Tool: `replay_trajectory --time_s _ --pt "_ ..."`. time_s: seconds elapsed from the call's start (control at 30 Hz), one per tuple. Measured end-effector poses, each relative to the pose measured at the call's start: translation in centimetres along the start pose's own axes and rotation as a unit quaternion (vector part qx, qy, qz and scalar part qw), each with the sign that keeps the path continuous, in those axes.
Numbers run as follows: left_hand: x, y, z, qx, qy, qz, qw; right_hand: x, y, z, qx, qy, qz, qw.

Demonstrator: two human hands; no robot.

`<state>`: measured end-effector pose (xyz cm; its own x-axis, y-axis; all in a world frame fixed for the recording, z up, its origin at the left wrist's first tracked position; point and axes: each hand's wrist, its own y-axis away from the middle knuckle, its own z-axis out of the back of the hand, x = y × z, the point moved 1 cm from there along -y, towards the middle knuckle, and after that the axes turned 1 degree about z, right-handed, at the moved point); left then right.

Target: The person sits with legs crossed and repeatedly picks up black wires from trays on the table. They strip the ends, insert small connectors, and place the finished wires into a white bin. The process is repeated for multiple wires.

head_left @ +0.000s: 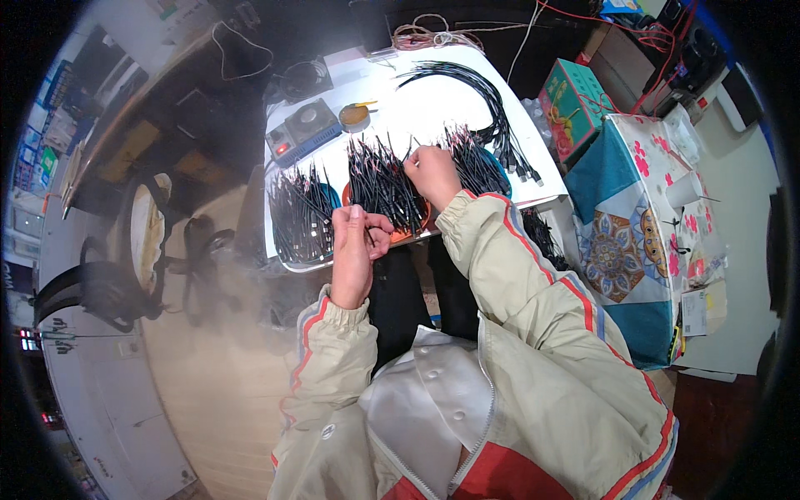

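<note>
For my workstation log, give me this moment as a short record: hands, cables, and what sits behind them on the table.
left hand: fingers curled, at the near edge of the middle bunch; grip unclear
right hand: at the right side of the middle bunch; grip unclear
short black cables: left bunch, middle bunch, right bunch
longer black cables: curved bundle, far right of the table
table: white top
behind the bunches: grey-blue device with a red light, round container

On the table (396, 92), the middle cable bunch (382, 185) lies between the left bunch (297, 221) and right bunch (473, 171), behind them a tub (354, 122) right of a device (310, 127).
</note>
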<state>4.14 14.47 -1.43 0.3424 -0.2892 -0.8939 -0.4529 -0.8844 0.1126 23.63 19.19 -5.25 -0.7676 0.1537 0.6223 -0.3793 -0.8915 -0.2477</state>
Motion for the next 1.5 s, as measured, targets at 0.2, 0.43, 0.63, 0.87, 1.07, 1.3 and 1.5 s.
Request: replay_trajectory --time_s 0.2,0.43,0.63,0.87,1.07,1.3,1.5 --pt "0.9 -0.1 0.1 -0.012 0.052 -0.010 0.999 0.0 0.0 -0.8 -0.013 -0.046 0.068 0.997" --pt "1.1 0.0 1.3 -0.026 0.080 -0.024 0.996 -0.5 0.8 0.8 -0.010 -0.101 0.018 0.995" --pt "0.8 0.7 0.9 -0.033 0.043 -0.033 0.998 0.8 1.4 1.3 0.074 -0.048 0.015 0.996" --pt "0.1 1.4 1.0 -0.055 0.035 -0.034 0.997 1.6 1.7 1.8 0.032 -0.054 0.044 0.997" --pt "0.0 1.5 0.6 -0.061 0.051 -0.032 0.996 2.1 0.8 2.0 -0.025 -0.181 0.037 0.982" --pt "-1.2 2.0 0.0 -0.067 0.052 -0.052 0.995 4.4 1.8 5.4 0.012 -0.252 0.009 0.968" --pt "-3.0 3.8 -3.0 -0.107 0.071 -0.064 0.990 7.0 10.0 10.4 0.153 -0.419 0.053 0.894"
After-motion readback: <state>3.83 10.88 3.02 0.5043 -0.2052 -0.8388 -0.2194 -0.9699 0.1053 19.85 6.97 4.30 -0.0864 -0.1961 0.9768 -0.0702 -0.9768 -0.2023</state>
